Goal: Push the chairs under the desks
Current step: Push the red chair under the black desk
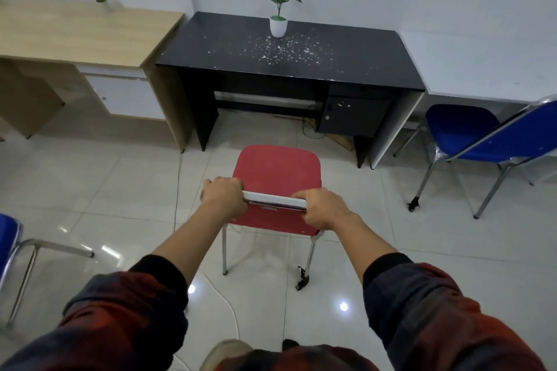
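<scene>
Hands both on the backrest of the red chair (277, 172). Your left hand (224, 197) wraps the left end of the top rail, fingers curled over the front edge; your right hand (324, 211) wraps the right end the same way. Each grip is pressed closed round the rail, not spread. Holding at the two ends makes sense: it lets you steer the chair straight and stop it yawing on the tiles.

Chair position: on the floor, seat facing the black desk (289, 51), well short of the kneehole. Front edge of the seat is near the line of the desk legs but not yet between them. It looks roughly lined up with the opening, left of the drawer unit (351, 116).

Judgement: push is under way or about to start; this chair is not yet stowed. A loose dark strap hangs at the rear right leg (303, 278); it could drag or snag. A cable lies on the floor under the desk, so ease the front legs in.

Potted plant (278, 25) stands at the back of the black surface, amid white flecks; a hard bump could tip it.

Other work left: blue chair (470, 132) stands to the right, angled, only partly tucked beside the white surface. Another blue chair (9, 238) sits at the left edge. The wooden desk (81, 36) at left has no chair under it in view.
</scene>
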`<state>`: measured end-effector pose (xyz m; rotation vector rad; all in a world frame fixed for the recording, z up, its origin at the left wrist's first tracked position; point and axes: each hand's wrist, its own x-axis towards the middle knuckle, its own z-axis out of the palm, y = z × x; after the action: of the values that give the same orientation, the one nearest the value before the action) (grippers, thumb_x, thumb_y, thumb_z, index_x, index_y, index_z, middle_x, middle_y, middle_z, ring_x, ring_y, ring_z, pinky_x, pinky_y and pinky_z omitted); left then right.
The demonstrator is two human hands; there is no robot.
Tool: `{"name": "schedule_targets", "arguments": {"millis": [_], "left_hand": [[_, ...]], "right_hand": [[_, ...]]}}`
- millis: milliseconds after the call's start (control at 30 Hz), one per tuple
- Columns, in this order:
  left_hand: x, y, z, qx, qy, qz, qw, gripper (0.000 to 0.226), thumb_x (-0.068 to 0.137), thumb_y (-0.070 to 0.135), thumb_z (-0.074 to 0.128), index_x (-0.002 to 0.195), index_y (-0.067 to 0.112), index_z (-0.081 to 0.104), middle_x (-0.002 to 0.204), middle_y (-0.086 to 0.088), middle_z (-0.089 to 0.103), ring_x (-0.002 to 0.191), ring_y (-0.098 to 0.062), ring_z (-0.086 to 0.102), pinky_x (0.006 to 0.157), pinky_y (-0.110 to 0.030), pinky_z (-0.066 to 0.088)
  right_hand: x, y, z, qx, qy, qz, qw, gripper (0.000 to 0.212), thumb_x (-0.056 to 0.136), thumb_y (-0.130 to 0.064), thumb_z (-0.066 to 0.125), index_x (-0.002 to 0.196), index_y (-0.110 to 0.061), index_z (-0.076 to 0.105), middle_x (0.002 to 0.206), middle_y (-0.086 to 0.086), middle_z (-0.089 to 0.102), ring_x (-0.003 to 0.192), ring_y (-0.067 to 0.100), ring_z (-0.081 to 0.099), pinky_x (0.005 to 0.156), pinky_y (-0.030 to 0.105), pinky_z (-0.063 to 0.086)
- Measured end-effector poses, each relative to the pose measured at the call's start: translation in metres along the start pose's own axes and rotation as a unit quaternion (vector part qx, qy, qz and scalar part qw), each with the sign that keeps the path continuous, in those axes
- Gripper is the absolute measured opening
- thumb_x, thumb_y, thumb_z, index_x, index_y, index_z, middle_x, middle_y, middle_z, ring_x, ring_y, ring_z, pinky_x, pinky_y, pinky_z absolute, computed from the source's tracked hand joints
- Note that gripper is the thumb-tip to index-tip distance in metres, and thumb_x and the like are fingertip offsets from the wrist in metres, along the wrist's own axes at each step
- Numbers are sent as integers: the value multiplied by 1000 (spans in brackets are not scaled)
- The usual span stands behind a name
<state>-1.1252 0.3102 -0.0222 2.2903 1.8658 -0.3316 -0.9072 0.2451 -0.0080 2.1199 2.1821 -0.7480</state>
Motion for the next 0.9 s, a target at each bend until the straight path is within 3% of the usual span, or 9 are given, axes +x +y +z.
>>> {"name": "schedule_targets", "arguments": {"millis": [167, 333, 433, 900], "left_hand": [[9, -9, -7, 5, 0, 18, 1000, 23, 83, 26, 53, 104, 30, 63, 92, 6, 66, 86, -19, 55, 90, -39, 40], [25, -31, -13, -9, -42, 70, 997, 31, 81, 24, 55, 108, 34, 65, 96, 9, 67, 86, -17, 61, 80, -34, 52], [35, -50, -18, -25, -15, 75, 997, 28, 80, 27, 61, 106, 35, 68, 95, 11, 69, 84, -14, 63, 74, -30, 52], [102, -155, -43, -12, 0, 100, 995, 30, 84, 34, 69, 114, 34, 69, 107, 11, 70, 93, -12, 63, 80, -29, 54]], "right_hand": [[8, -4, 0, 18, 19, 6, 1000, 57, 75, -14, 59, 124, -43, 64, 105, -5, 72, 96, 24, 66, 84, 35, 56], [21, -16, 8, 22, 40, 22, 999, 55, 76, -13, 60, 123, -42, 64, 106, -4, 73, 98, 25, 67, 86, 34, 55], [33, -33, 10, 27, 49, 20, 998, 54, 77, -13, 59, 124, -40, 64, 106, -1, 73, 99, 27, 67, 87, 36, 55], [104, -129, 22, 68, 69, 25, 995, 42, 78, -15, 60, 117, -30, 67, 98, 5, 73, 90, 32, 67, 78, 35, 51]]}}
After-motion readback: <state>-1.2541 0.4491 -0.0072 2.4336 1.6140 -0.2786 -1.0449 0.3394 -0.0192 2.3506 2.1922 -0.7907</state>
